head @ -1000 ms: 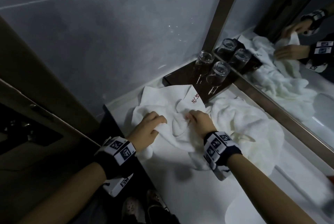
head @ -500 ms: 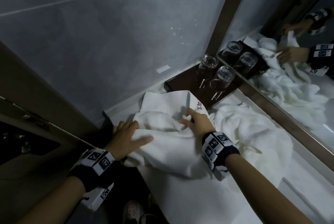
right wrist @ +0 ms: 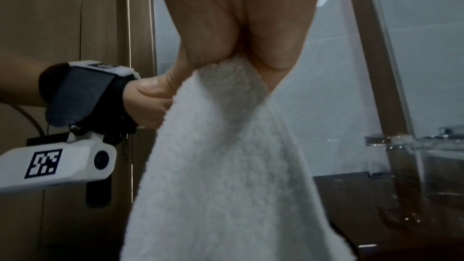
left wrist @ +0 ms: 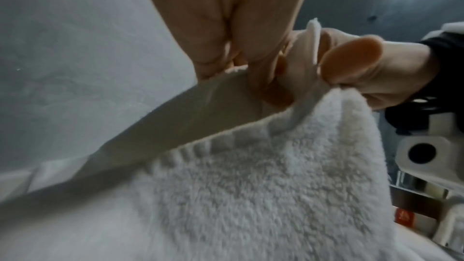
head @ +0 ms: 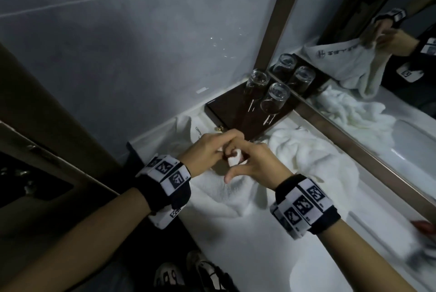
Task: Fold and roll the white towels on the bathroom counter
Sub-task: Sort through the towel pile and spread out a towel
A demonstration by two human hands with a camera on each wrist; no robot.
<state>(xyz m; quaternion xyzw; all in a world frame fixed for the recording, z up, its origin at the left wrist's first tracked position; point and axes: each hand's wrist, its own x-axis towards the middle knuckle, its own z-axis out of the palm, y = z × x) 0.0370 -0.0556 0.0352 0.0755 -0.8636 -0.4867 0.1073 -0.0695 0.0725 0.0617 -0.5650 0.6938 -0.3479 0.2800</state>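
Note:
A white towel (head: 226,195) hangs from both hands above the white counter (head: 259,251), its lower part draped on the surface. My left hand (head: 212,150) and right hand (head: 250,162) meet close together and each pinches the towel's top edge (head: 236,160). The left wrist view shows the terry cloth (left wrist: 251,195) and its hem held between fingertips (left wrist: 258,51). In the right wrist view the towel (right wrist: 226,166) hangs straight down from my right hand (right wrist: 238,57). A second crumpled white towel (head: 313,162) lies on the counter to the right.
Two upturned glasses (head: 274,99) stand on a dark wooden tray (head: 226,110) in the back corner. A framed mirror (head: 377,79) runs along the right side. Grey tiled wall (head: 118,55) is behind, a wooden door frame (head: 59,112) to the left. A basin edge (head: 330,277) shows at the lower right.
Both hands have come together and lifted the towel's edge off the counter. The left hand, flat on the towel's left side before, now pinches the cloth beside the right hand.

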